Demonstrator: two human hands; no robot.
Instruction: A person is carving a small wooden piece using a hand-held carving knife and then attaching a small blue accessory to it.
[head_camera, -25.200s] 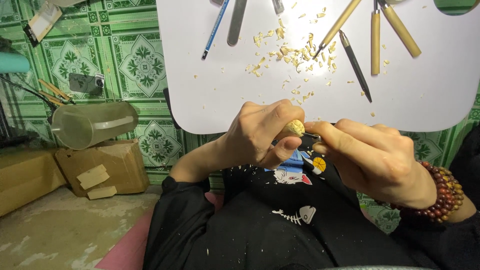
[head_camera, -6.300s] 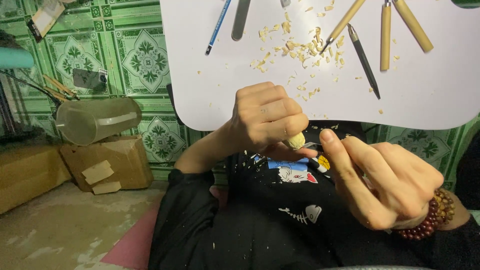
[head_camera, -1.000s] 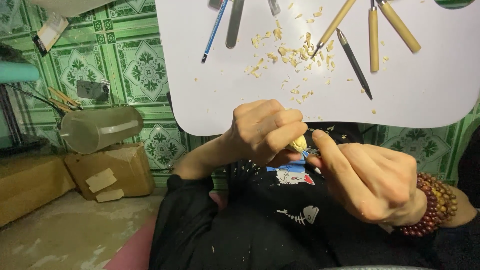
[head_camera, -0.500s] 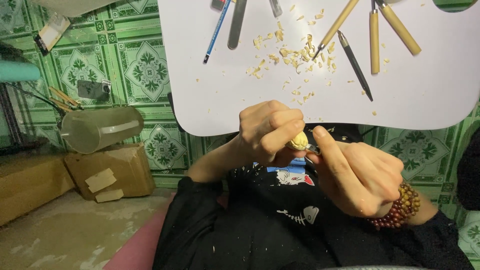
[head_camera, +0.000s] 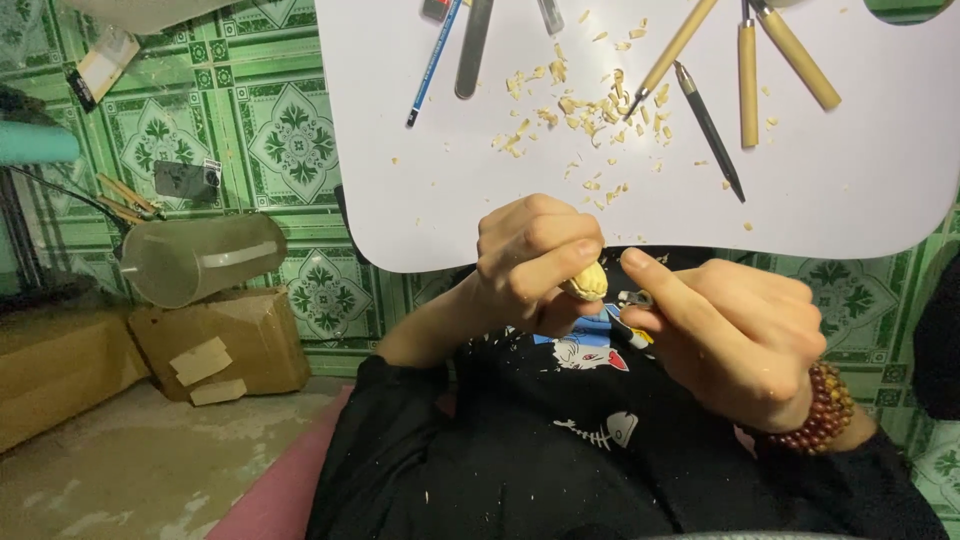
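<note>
Right hand (head_camera: 735, 340) hides its tool — wooden-handled tools (head_camera: 745, 70) are cut off above.

Left hand (head_camera: 530, 262) is up in front of the chest, fingers curled tight into a near fist, thumb pressed across the fingertips, forearm bare and angling down to the left. Right hand (head_camera: 735, 335) sits just beside it, knuckles up, thumb stretched out toward the left fingertips, other fingers folded under, wrist bent back toward the body.

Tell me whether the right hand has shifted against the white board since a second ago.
Cannot tell. The right hand sits just below the white board, beside the wood piece, much as before; the camera itself moved slightly, masking any small shift.
</note>
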